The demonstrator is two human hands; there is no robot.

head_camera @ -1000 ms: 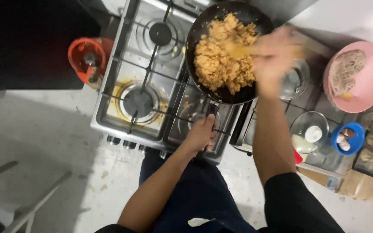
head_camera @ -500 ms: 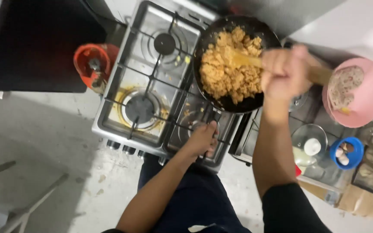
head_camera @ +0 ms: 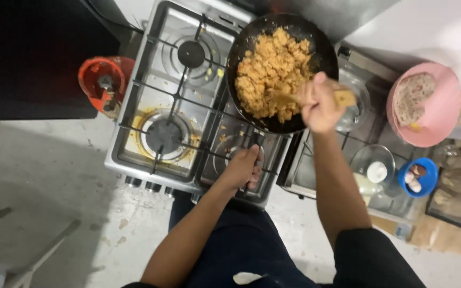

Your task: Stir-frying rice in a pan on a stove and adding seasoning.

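Right hand [head_camera: 320, 104] fisted around a pale wooden spatula [head_camera: 342, 98]; handle end juts out to the right of the fist, blade end buried in the orange-yellow crumbly food [head_camera: 270, 72]; food fills a round black frying pan [head_camera: 324, 50] on the steel gas stove [head_camera: 158, 69]; left hand [head_camera: 243, 168] clamped on the pan's dark handle [head_camera: 255, 140], at the stove's near edge.

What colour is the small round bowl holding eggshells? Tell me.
Blue, seen in the head view: small round bowl.
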